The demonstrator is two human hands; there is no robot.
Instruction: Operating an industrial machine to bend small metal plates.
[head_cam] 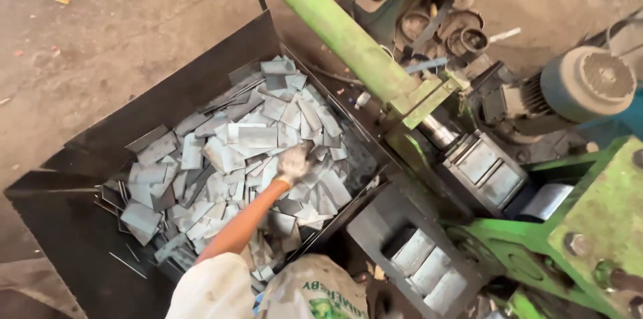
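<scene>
Metal plates (pixel 228 158), grey rectangular offcuts, lie heaped in a dark steel bin (pixel 74 225) at frame left and centre. I see one arm w/ an orange sleeve (pixel 241 225) reaching into the heap; can't say for sure which hand, reads as my left hand (pixel 293 163), gloved in white. Fingers are curled down onto the plates near the pile's right edge, touching them; can't tell if they're clamped on one or just resting. Other hand isn't in view. Right of the bin, a green bar (pixel 341 31) slants down to a green press machine (pixel 589 225), w/ a grey motor (pixel 583 84) at far right.
</scene>
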